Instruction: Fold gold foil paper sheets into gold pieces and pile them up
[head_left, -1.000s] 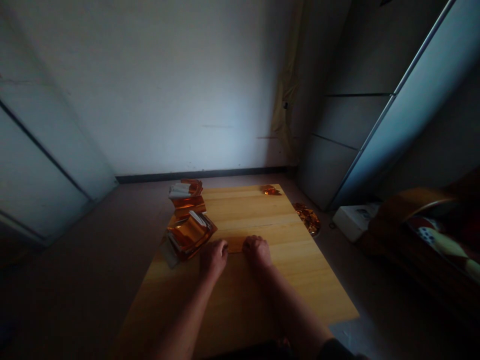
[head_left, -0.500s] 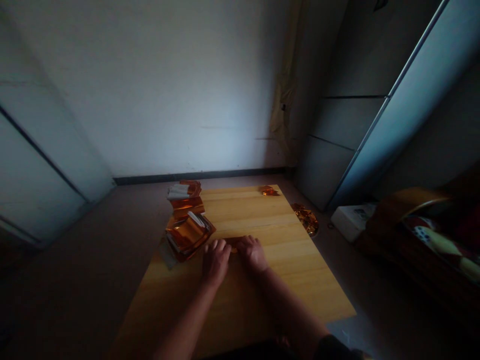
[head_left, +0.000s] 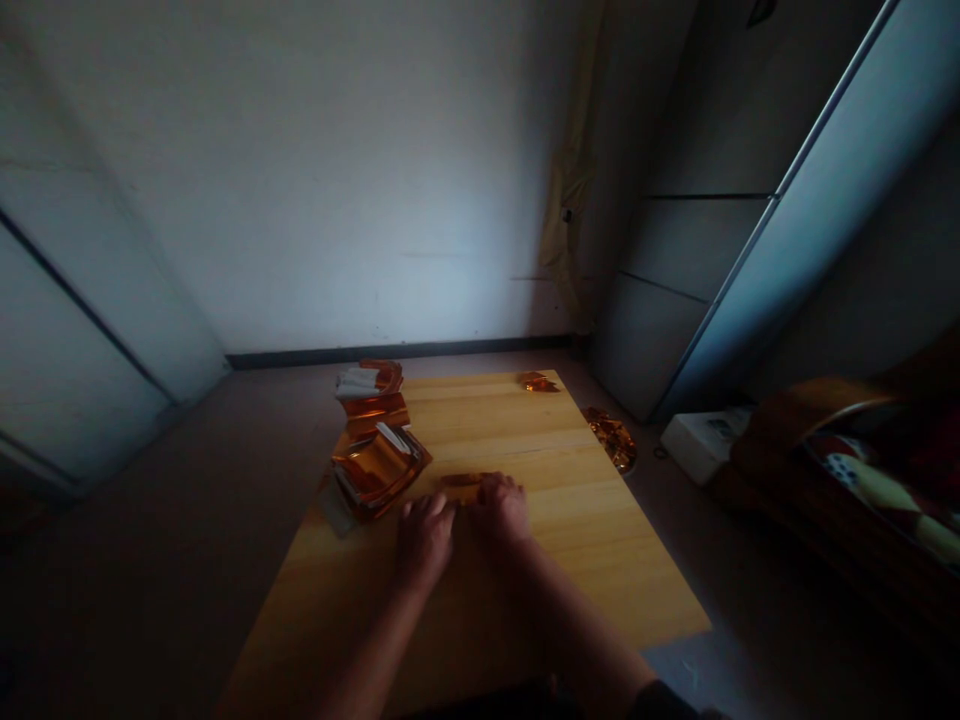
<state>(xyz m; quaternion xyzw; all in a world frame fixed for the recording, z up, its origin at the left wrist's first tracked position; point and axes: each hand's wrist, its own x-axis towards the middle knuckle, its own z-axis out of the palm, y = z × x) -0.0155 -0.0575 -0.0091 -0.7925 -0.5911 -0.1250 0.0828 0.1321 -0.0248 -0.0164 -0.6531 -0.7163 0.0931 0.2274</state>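
**Our left hand and right hand meet at a strip of orange foil**

We see the strip lying flat on a pine tabletop, just in front of both hands. Our right fingers curl down over its right end, and our left fingers sit close together at its left end. The fingers on each hand are narrow, but we cannot tell whether either hand is gripping the foil. Just left of our left hand sits a stack of orange foil sheets, with another orange stack and white paper strips beyond it. A crumpled foil scrap lies on the far edge, and gold foil lies on the floor beside the table.
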